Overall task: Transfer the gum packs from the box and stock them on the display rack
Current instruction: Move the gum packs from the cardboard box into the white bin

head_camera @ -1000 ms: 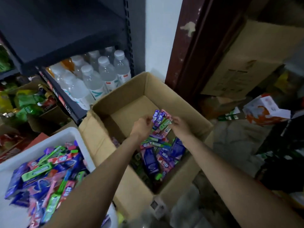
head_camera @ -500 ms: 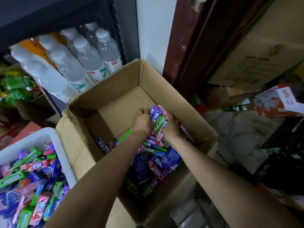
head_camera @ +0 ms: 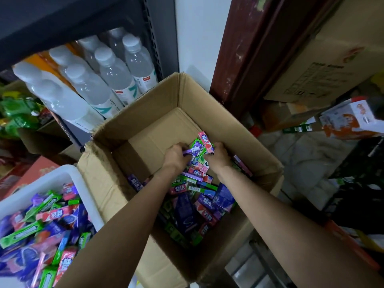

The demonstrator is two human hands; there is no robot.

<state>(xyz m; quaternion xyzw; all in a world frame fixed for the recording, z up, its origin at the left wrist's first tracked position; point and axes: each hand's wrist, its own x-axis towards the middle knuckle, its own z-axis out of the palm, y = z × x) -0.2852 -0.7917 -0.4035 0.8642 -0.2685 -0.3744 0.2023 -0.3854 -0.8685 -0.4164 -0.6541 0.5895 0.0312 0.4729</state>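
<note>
Gather step: left hand (head_camera: 176, 156) and right hand (head_camera: 218, 155), fingers curled round a bunch of gum packs (head_camera: 199, 146) inside the cardboard box (head_camera: 207, 104); next, lift toward white bin (head_camera: 68, 173).

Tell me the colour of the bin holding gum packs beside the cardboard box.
White bin, seen in the head view, lower left.

The cardboard box (head_camera: 145, 113) sits at centre, gum packs (head_camera: 199, 196) heaped in its 5 o'clock corner. At 8 o'clock, touching it, lies the bin (head_camera: 62, 173). At 11 o'clock, water bottles (head_camera: 112, 73) stand on the shelf. At 3 o'clock lies a carton (head_camera: 351, 119).
</note>
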